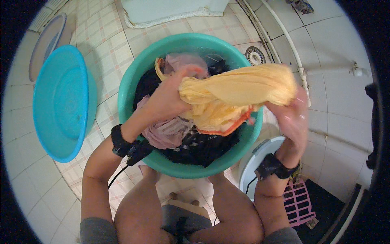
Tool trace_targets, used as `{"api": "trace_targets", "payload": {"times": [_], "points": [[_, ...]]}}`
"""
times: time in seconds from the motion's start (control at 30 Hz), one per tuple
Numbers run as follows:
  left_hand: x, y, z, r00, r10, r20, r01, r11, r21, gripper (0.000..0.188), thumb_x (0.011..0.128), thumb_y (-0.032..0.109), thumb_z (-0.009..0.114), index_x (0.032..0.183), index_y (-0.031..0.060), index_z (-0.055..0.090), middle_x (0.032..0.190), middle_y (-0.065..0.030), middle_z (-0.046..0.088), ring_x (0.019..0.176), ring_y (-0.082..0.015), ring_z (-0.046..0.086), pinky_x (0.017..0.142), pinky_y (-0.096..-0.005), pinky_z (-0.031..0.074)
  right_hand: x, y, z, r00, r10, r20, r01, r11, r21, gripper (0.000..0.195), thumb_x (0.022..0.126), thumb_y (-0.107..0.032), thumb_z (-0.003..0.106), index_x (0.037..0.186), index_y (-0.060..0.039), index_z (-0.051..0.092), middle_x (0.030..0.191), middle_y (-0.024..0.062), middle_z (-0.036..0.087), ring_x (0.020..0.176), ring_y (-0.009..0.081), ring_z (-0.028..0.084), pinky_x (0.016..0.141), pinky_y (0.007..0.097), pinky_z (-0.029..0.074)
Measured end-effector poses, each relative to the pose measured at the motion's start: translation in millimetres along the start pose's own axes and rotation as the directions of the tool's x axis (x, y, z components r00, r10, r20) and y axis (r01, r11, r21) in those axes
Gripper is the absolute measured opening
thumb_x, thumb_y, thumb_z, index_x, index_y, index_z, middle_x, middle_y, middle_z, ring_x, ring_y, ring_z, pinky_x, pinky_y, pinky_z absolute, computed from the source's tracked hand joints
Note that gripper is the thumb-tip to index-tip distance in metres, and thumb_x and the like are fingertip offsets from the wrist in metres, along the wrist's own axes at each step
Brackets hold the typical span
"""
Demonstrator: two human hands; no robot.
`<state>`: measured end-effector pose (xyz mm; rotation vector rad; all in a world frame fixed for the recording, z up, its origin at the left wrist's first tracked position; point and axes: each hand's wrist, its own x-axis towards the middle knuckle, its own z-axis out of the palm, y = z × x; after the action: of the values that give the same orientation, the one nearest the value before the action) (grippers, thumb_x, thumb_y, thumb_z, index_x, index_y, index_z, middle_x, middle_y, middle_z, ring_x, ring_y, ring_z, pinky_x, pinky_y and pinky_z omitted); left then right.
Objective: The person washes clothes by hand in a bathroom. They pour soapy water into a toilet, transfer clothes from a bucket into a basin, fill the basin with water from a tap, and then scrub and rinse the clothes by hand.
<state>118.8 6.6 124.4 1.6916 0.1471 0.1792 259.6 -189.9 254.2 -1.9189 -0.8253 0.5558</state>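
Observation:
A yellow garment with orange trim (240, 88) is stretched between my two hands above a large green plastic tub (128, 103). My left hand (170, 94) grips its left end, over the middle of the tub. At the other end, beyond the tub's right rim, my right hand (289, 113) holds the cloth and looks blurred. Dark, wet clothes (201, 151) lie in the tub. Pale pink cloth (167, 132) rests on them near my left wrist, and more pinkish cloth (186, 62) is at the far side.
A blue plastic basin (65, 103) leans at the left, with another basin (45, 52) behind it. At right are a floor drain (255, 55), white wall pipes (286, 33), a pale basin (248, 164) and a pink plastic rack (298, 202). Cables run from both wrist straps.

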Motion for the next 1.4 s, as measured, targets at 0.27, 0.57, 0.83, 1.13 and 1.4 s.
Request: {"api": "trace_targets", "payload": {"times": [0.27, 0.57, 0.83, 1.13, 1.4], "points": [[-19.4, -103.3, 23.4, 0.988, -0.064, 0.139, -0.092, 0.482, 0.871, 0.099, 0.061, 0.042, 0.076, 0.142, 0.012, 0.029, 0.137, -0.0243, 0.036, 0.129, -0.0415, 0.034, 0.103, -0.0503, 0.033, 19.1, 161.8, 129.7, 0.932, 0.038, 0.36, 0.194, 0.788, -0.584, 0.111, 0.063, -0.039, 0.081, 0.147, -0.0112, 0.013, 0.146, 0.0273, 0.022, 0.134, 0.0428, 0.025, 0.107, 0.048, 0.031], [39.4, -108.3, 21.2, 0.791, -0.386, 0.475, -0.075, 0.709, 0.701, 0.087, 0.063, 0.039, 0.078, 0.132, 0.0019, 0.04, 0.12, -0.023, 0.054, 0.116, -0.0388, 0.048, 0.1, -0.0483, 0.037, 55.1, 252.9, 145.3, 0.763, 0.411, 0.499, 0.045, 0.736, -0.675, 0.077, 0.054, -0.031, 0.084, 0.12, -0.0051, 0.055, 0.104, 0.0162, 0.064, 0.101, 0.029, 0.061, 0.089, 0.0375, 0.046], [0.2, -61.1, 17.3, 0.991, 0.134, -0.021, -0.127, 0.971, 0.201, 0.08, 0.061, 0.017, 0.08, 0.13, 0.0039, 0.041, 0.123, -0.0162, 0.053, 0.114, -0.0314, 0.053, 0.096, -0.037, 0.042, 4.2, -14.7, 48.9, 0.999, -0.038, 0.029, 0.04, 0.994, -0.098, 0.039, 0.067, -0.002, 0.069, 0.105, 0.0016, 0.06, 0.094, 0.0106, 0.068, 0.088, 0.0194, 0.066, 0.078, 0.0318, 0.053], [-10.0, -53.5, -0.3, 0.999, -0.003, -0.038, 0.022, 0.86, 0.51, 0.083, 0.065, 0.031, 0.077, 0.136, 0.0106, 0.04, 0.141, -0.0187, 0.034, 0.128, -0.0399, 0.035, 0.104, -0.0456, 0.034, 8.6, 78.5, 37.7, 0.977, -0.215, 0.004, 0.211, 0.955, -0.206, 0.049, 0.077, 0.002, 0.062, 0.124, 0.0013, 0.048, 0.123, 0.02, 0.054, 0.115, 0.0322, 0.053, 0.095, 0.0364, 0.045], [-4.5, -158.0, 39.6, 0.946, -0.293, 0.138, -0.041, 0.313, 0.949, 0.099, 0.05, 0.071, 0.071, 0.131, 0.0183, 0.051, 0.146, -0.0188, 0.031, 0.131, -0.0374, 0.033, 0.105, -0.0473, 0.032, 18.9, 196.7, 153.5, 0.855, 0.306, 0.418, 0.177, 0.586, -0.791, 0.065, 0.079, -0.008, 0.055, 0.14, -0.0208, 0.036, 0.134, 0.0222, 0.043, 0.123, 0.0371, 0.043, 0.099, 0.0407, 0.041]]}}
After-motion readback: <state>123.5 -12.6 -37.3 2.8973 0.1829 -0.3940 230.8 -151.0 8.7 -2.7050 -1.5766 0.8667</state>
